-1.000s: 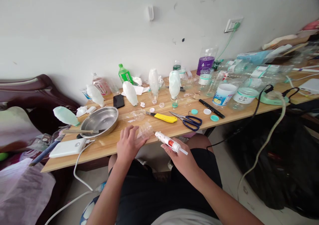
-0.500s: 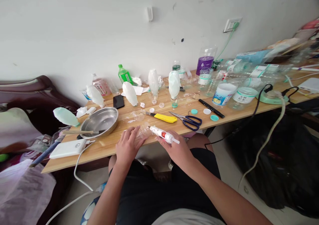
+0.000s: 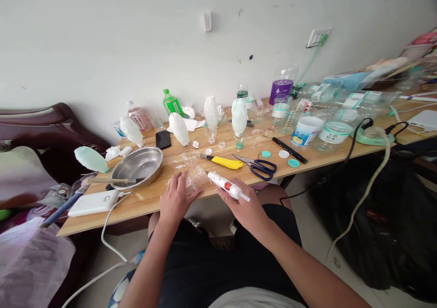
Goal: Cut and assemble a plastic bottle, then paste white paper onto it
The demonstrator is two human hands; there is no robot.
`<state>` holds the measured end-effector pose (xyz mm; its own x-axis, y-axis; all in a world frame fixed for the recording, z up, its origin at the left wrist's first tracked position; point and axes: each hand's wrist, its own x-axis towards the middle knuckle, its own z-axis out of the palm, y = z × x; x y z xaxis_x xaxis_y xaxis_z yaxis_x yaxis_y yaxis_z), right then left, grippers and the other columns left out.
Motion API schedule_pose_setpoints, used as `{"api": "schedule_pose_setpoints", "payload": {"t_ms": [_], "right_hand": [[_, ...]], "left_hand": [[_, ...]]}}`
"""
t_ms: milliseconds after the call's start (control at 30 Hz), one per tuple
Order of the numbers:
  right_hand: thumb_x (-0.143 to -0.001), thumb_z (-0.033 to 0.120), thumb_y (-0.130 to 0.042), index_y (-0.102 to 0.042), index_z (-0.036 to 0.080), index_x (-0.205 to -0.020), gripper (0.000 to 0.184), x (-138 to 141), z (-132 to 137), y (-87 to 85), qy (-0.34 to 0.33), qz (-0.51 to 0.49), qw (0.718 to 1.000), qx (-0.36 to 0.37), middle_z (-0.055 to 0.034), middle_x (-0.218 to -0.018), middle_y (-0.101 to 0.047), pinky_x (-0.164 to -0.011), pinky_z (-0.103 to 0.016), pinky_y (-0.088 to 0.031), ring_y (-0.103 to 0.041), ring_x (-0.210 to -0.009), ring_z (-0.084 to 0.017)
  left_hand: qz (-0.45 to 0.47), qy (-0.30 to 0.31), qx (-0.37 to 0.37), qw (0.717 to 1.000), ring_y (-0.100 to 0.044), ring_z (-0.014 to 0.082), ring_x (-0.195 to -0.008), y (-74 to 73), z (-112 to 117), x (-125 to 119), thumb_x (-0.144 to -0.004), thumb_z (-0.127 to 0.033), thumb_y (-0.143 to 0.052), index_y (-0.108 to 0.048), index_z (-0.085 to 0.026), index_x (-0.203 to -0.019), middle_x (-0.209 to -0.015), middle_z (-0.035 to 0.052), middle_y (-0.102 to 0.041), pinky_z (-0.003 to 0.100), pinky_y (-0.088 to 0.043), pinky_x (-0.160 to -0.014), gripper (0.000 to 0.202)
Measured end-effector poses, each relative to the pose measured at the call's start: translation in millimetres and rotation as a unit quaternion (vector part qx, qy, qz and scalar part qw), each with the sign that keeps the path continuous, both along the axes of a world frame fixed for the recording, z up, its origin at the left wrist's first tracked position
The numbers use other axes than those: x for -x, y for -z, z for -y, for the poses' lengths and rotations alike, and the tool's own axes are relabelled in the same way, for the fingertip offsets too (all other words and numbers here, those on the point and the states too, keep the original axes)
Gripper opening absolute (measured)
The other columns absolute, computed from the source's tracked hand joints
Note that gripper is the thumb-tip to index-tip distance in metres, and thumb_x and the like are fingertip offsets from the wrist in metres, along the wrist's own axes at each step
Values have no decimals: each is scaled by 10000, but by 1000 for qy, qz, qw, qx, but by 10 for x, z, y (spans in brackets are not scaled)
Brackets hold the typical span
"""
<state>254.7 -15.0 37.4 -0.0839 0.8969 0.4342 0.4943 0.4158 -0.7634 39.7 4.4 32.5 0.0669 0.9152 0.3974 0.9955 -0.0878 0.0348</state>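
Observation:
My left hand (image 3: 178, 195) is closed around a clear plastic bottle piece (image 3: 195, 178) at the front edge of the wooden table (image 3: 153, 206). A white hot glue gun (image 3: 225, 184) with a red mark is in my right hand (image 3: 244, 199), its nozzle toward the bottle piece and a glue stick poking out of its back. Whether the nozzle touches the plastic I cannot tell. Just beyond the hands lie a yellow utility knife (image 3: 227, 163) and dark-blue-handled scissors (image 3: 261, 167). Several white-wrapped bulb shapes, one of them (image 3: 239, 117) upright on a bottle neck, stand behind.
A metal bowl (image 3: 150, 164) with a wooden-handled tool (image 3: 109, 180) across it sits left, near a white power bank (image 3: 93, 203). Clear bottles (image 3: 332, 133), a blue-and-white tub (image 3: 305, 130), a black marker (image 3: 290, 150) and a green power strip (image 3: 372, 136) occupy the right.
My right hand has drawn the glue gun slightly right, a little away from the bottle piece. My left hand has barely shifted and still holds the piece.

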Motion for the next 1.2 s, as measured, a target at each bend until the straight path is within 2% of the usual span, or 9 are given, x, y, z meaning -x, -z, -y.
{"api": "schedule_pose_setpoints", "payload": {"t_ms": [200, 367, 567, 700, 800, 900, 1033, 1133, 1200], "right_hand": [[-972, 459, -525, -593, 199, -864, 289, 33, -10, 149, 2, 27, 1000, 11, -64, -826, -668, -679, -327, -487, -649, -768, -224], [-960, 491, -534, -604, 194, -843, 327, -25, 44, 260, 15, 54, 998, 25, -68, -799, -668, -661, -334, -489, -658, -755, -239], [-977, 447, -518, -561, 215, -809, 290, -33, 54, 110, 3, 18, 1000, 8, -39, -770, -636, -659, -316, -474, -637, -741, -212], [-975, 438, -525, -578, 216, -823, 274, 13, -3, 10, 7, 11, 1000, -9, -54, -797, -661, -670, -318, -487, -646, -760, -217], [-970, 446, -531, -623, 198, -901, 273, 32, -30, 28, 7, 25, 1000, -7, -84, -871, -698, -721, -343, -512, -670, -828, -247], [-954, 471, -551, -636, 190, -941, 294, 14, -11, 88, 11, 41, 999, 9, -99, -903, -711, -722, -359, -515, -678, -845, -269], [-956, 472, -543, -591, 204, -832, 300, -41, 54, 92, -3, 27, 999, 19, -62, -796, -670, -656, -328, -493, -652, -750, -231], [-963, 446, -530, -526, 226, -767, 294, -108, 98, -3, 4, -18, 1000, -5, -31, -751, -623, -609, -295, -469, -614, -703, -194], [-957, 444, -532, -523, 232, -811, 258, -196, 100, -82, 36, -53, 998, -4, -17, -731, -603, -584, -288, -461, -592, -666, -182]], "left_hand": [[15, -15, -6, 1000, -671, 293, -1077, -34, 23, -34, -845, -548, -655, -521, -182, -1341, -1296, 115, -630, 344, -564, -665, 631], [23, -25, -1, 999, -689, 285, -1029, -46, 31, -29, -853, -541, -646, -538, -198, -1316, -1262, 109, -651, 340, -558, -665, 586], [14, -12, -16, 1000, -688, 289, -1030, 16, 35, 13, -854, -561, -636, -526, -201, -1344, -1271, 114, -657, 333, -554, -686, 617], [-6, 29, -67, 997, -665, 276, -1098, 86, 42, 67, -889, -583, -578, -521, -196, -1355, -1270, 124, -658, 330, -547, -794, 609], [-7, 41, -94, 995, -659, 273, -1113, 105, 39, 98, -904, -583, -553, -539, -190, -1337, -1262, 134, -664, 332, -527, -861, 585], [1, 32, -93, 995, -665, 275, -1103, 97, 37, 113, -898, -589, -558, -540, -182, -1341, -1263, 133, -668, 322, -534, -818, 602], [18, 6, -68, 998, -676, 284, -1075, 82, 54, 112, -878, -591, -582, -540, -188, -1356, -1254, 124, -678, 323, -541, -743, 626], [73, -11, -36, 997, -654, 312, -1109, 52, 68, 123, -864, -553, -613, -539, -195, -1372, -1239, 131, -680, 336, -534, -750, 626], [199, -27, -3, 980, -630, 325, -1127, 0, 84, 143, -819, -524, -670, -559, -212, -1356, -1262, 130, -661, 337, -524, -755, 631]]}}
